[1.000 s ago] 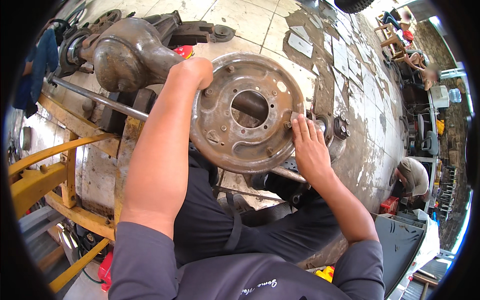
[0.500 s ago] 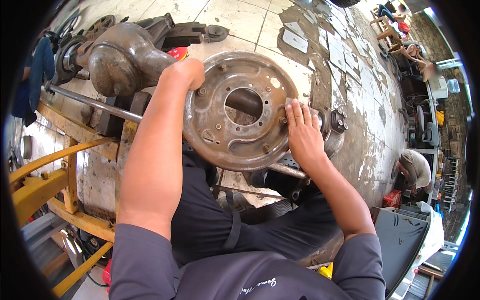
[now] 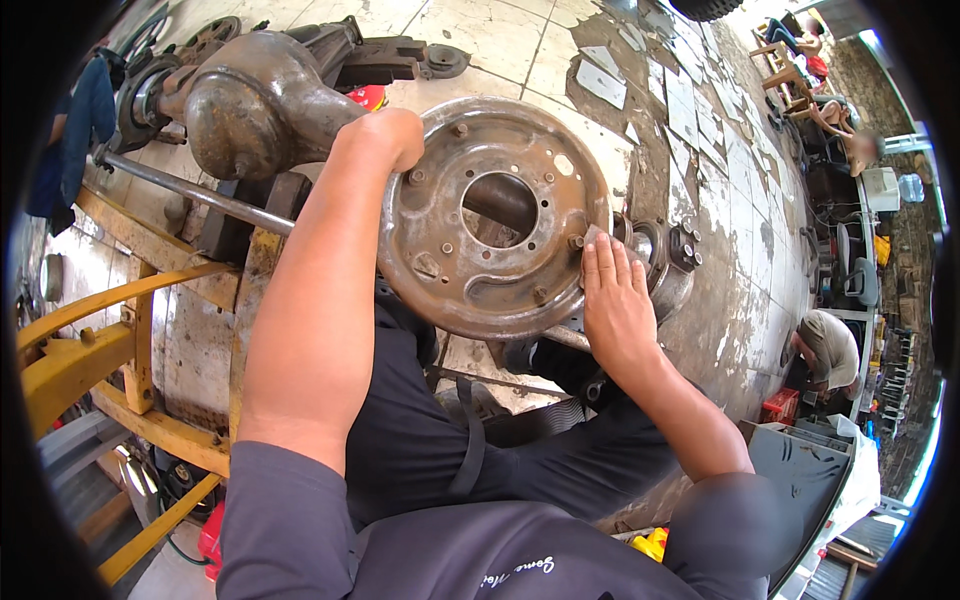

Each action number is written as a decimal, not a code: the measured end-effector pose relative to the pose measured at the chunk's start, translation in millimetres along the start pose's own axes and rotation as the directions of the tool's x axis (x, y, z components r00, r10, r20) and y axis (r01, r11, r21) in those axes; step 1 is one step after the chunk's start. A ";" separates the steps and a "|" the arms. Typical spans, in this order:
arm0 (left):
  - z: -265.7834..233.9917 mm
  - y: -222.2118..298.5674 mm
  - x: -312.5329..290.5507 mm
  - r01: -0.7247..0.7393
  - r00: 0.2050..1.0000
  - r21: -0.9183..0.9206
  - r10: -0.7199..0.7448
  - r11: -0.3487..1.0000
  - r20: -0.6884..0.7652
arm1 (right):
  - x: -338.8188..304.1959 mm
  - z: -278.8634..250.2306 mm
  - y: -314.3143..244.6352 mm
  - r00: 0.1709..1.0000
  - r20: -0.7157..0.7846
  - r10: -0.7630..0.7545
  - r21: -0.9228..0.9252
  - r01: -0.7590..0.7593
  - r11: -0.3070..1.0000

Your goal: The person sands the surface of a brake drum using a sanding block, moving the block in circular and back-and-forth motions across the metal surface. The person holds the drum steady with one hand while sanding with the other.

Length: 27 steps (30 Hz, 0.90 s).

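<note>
A round, brown metal brake backing plate [image 3: 455,285] with a large center hole and several small bolts sits tilted in front of me, above my knees. At its upper left rim, my left hand [image 3: 393,138] is closed around the edge, the fingertips hidden behind it. My right hand [image 3: 618,300] lies along the right rim, fingers straight and close together. Under those fingers it presses a small brownish sheet that looks like sandpaper [image 3: 591,236] against the plate; most of the sheet is covered.
A rusty axle housing [image 3: 240,110] lies left of the plate, with a metal rod [image 3: 195,195] below it. Yellow metal frames [image 3: 85,360] stand at left. Broken tiles [image 3: 600,80] litter the floor ahead. Another person [image 3: 828,350] crouches far right near a gray cabinet [image 3: 795,465].
My right hand has slid down along the plate's right rim with the sheet beneath it. My left hand keeps its hold, and the whole view has shifted slightly.
</note>
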<state>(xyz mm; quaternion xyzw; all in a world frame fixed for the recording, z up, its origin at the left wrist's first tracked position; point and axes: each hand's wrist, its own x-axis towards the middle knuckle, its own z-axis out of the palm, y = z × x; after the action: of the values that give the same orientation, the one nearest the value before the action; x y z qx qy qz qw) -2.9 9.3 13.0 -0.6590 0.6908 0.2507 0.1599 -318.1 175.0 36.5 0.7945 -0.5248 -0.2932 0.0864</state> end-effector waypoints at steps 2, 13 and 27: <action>-1.3 -1.2 5.9 0.005 0.999 0.054 -0.007 0.999 0.037 | 3.3 2.2 -0.8 0.999 -0.050 0.006 -0.039 -0.008 0.999; 0.9 -3.0 7.2 -0.026 1.000 0.030 0.026 0.999 -0.002 | 6.9 -0.5 -1.4 0.999 -0.035 0.015 -0.080 -0.018 0.997; 5.2 -3.4 9.8 -0.041 0.999 0.037 0.042 0.998 -0.031 | 33.4 11.2 20.9 0.983 -0.180 -0.046 -0.088 0.031 0.996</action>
<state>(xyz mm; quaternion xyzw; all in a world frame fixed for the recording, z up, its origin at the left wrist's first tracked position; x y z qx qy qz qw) -0.9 4.0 2.9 -0.6454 0.7113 0.2309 0.1554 -331.5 138.3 24.2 0.8234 -0.4865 -0.2432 0.1618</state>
